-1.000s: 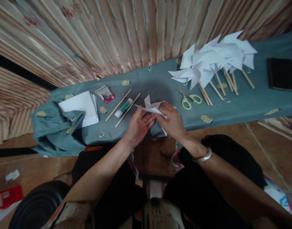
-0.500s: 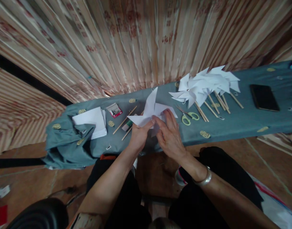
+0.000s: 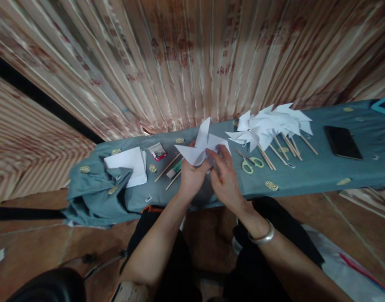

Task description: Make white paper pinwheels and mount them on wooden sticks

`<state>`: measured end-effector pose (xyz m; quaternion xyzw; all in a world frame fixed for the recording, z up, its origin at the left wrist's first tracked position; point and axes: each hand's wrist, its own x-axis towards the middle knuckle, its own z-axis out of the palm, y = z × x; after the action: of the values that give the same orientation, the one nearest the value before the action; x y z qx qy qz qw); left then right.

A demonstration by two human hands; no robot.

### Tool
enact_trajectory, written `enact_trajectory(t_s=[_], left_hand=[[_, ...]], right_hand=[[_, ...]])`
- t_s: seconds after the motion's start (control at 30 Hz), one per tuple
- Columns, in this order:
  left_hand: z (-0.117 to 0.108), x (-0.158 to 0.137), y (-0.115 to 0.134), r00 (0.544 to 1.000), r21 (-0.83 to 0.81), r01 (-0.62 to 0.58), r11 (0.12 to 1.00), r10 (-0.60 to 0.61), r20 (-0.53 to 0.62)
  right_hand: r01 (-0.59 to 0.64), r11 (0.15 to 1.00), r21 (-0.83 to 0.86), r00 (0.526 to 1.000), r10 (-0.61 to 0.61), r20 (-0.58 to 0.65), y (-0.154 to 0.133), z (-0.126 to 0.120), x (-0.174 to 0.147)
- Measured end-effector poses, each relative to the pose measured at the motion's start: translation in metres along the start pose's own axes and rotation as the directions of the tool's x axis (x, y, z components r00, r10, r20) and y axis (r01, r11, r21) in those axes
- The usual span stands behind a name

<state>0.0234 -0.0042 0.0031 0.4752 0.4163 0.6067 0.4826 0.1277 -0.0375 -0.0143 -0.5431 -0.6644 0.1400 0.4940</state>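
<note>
A white paper pinwheel [image 3: 202,140], its corners folded up into blades, is held between my two hands above the cloth. My left hand [image 3: 194,178] pinches it near the middle from the left, thumb on the paper. From the right, my right hand [image 3: 223,174] grips the paper's right side with bent fingers; the fingertips partly hide the centre. Wooden sticks [image 3: 167,167] and a small green-and-white item [image 3: 174,169] lie just left of my left hand. Scissors with green handles [image 3: 251,163] rest open to the right of my right hand.
Finished pinwheels on sticks [image 3: 268,128] are piled at the right. A dark phone [image 3: 342,142] lies farther right on the grey-green cloth [image 3: 308,176]. Leftward are a stack of white paper [image 3: 137,167] and a small red-and-white box of pins [image 3: 157,152]. A pleated curtain [image 3: 192,63] hangs behind.
The view has shifted slightly. My left hand has closed further in toward the pinwheel's middle, and its left blades stand more curled up. My right fingers have shifted on the paper.
</note>
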Motion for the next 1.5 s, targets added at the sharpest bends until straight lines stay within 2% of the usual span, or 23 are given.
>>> enact_trajectory(t_s=[0.27, 0.57, 0.77, 0.9, 1.07, 1.2, 1.37, 1.5], left_hand=[[-0.008, 0.013, 0.0, 0.994, 0.039, -0.076, 0.996, 0.078, -0.076], [-0.008, 0.014, -0.001, 0.991, -0.021, -0.043, 0.999, 0.04, -0.128], [-0.006, 0.015, -0.001, 0.991, -0.02, -0.011, 1.0, 0.008, -0.134], [-0.005, 0.016, 0.0, 0.991, 0.011, -0.01, 1.0, 0.011, -0.132], [-0.006, 0.017, -0.005, 0.986, -0.019, 0.028, 0.999, -0.031, -0.162], [-0.008, 0.018, -0.007, 0.978, -0.079, 0.08, 0.994, -0.094, -0.185], [-0.01, 0.017, -0.007, 0.974, -0.132, 0.11, 0.985, -0.133, -0.185], [-0.011, 0.015, -0.008, 0.974, -0.169, 0.136, 0.976, -0.163, -0.16]], right_hand=[[-0.04, 0.996, 0.074, 0.999, 0.039, 0.02, -0.009, 0.006, 0.001], [-0.132, 0.97, 0.204, 0.991, 0.127, 0.04, -0.009, 0.004, 0.0], [-0.231, 0.883, 0.409, 0.973, 0.221, 0.073, -0.006, 0.0, 0.004], [-0.254, 0.824, 0.507, 0.967, 0.223, 0.122, -0.004, -0.004, 0.004], [-0.297, 0.818, 0.492, 0.954, 0.272, 0.123, 0.0, -0.012, 0.003], [-0.289, 0.841, 0.458, 0.953, 0.3, 0.049, 0.004, -0.025, 0.008], [-0.361, 0.818, 0.448, 0.911, 0.412, -0.018, 0.01, -0.044, 0.017], [-0.363, 0.82, 0.443, 0.904, 0.425, -0.046, 0.018, -0.054, 0.022]])
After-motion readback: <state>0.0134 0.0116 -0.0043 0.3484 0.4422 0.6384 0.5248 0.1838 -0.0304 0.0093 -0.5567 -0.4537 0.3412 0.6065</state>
